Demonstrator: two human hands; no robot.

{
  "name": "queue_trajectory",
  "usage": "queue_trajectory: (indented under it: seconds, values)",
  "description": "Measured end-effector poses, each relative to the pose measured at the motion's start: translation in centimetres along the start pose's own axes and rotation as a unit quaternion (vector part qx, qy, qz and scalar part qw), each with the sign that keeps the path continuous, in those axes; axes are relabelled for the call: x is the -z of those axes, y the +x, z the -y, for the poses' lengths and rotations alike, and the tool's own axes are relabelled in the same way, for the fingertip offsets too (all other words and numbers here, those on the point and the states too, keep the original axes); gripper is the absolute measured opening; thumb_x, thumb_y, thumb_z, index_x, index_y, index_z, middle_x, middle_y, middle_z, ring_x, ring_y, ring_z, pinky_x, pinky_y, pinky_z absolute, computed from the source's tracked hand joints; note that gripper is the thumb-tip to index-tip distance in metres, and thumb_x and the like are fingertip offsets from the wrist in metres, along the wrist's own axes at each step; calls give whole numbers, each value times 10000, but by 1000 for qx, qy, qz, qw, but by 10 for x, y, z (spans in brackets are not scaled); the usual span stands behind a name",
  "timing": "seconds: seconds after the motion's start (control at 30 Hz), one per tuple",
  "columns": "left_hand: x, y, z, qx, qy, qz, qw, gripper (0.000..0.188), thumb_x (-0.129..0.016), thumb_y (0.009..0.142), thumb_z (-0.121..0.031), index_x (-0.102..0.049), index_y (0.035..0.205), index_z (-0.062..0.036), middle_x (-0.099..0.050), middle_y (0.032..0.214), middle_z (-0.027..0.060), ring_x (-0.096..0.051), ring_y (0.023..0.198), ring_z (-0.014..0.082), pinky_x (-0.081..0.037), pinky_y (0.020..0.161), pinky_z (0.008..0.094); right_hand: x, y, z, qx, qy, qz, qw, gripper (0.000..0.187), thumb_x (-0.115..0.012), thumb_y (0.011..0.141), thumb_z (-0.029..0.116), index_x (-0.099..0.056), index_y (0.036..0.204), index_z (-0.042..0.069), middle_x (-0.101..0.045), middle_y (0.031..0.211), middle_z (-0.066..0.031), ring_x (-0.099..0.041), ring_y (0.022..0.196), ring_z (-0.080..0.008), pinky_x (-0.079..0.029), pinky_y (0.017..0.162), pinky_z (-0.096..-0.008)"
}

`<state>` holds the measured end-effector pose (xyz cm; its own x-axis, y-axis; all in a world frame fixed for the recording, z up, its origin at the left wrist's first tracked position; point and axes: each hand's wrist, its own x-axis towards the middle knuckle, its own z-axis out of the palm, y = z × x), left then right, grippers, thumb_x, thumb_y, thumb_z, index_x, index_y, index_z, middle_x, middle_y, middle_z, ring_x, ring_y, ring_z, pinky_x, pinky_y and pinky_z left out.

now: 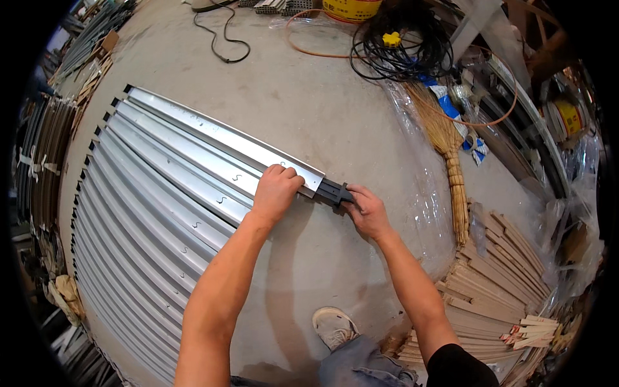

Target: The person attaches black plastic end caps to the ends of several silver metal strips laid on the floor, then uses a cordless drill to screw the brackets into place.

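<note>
Had the left hand curled closed over the right end of a long silver metal channel, outermost in a row of similar silver channels on the grey concrete floor. Pinched a black flanged end fitting, protruding from that end, between thumb and fingers of the right hand. Covered part of the row with the left forearm. Had a straw broom, a tangled black cable coil and flat brown slats well apart on the right.
</note>
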<state>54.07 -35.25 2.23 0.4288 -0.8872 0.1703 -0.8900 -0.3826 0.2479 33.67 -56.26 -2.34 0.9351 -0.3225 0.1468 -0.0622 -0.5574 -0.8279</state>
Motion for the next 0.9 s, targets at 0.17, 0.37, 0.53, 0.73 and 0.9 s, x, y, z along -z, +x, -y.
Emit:
queue_trajectory:
  seconds: [0.17,0.37,0.53,0.73,0.9]
  values:
    - [4,4,-13,62,-62,16,996,95,-794,832,-90,-800,919,-127,-718,914,22,-646,929,276,-562,835,408,-23,-12,-1,-43,23,-75,996,233,-790,936,15,-746,1165,0,-737,1267,-147,-756,1024,-316,-602,868,-364]
    - [7,8,3,32,-49,45,997,93,-817,822,-113,-796,909,-136,-723,909,5,-649,904,267,-570,809,398,-20,-9,-6,-37,59,-69,995,215,-798,922,35,-750,1125,-18,-747,1287,-141,-761,1033,-335,-619,864,-385]
    - [0,3,3,-9,-43,-40,998,101,-817,812,-109,-782,899,-145,-729,902,-10,-658,889,259,-574,797,379,-27,-13,0,-74,71,-88,991,202,-790,923,29,-748,1115,-18,-743,1285,-143,-760,1026,-331,-617,856,-389]
    - [-4,1,5,-12,-67,-75,995,135,-833,788,-78,-772,901,-120,-750,923,-3,-673,935,267,-571,822,391,-17,-3,0,-42,23,-45,998,189,-800,910,14,-704,1070,-15,-718,1243,-146,-747,982,-346,-606,815,-409]
    - [-7,1,3,-17,-83,-85,993,156,-837,799,-65,-774,935,-106,-749,953,16,-666,955,290,-543,883,419,-11,3,4,-19,56,-52,997,238,-798,911,19,-676,1114,-2,-698,1265,-144,-726,1019,-362,-594,832,-425]
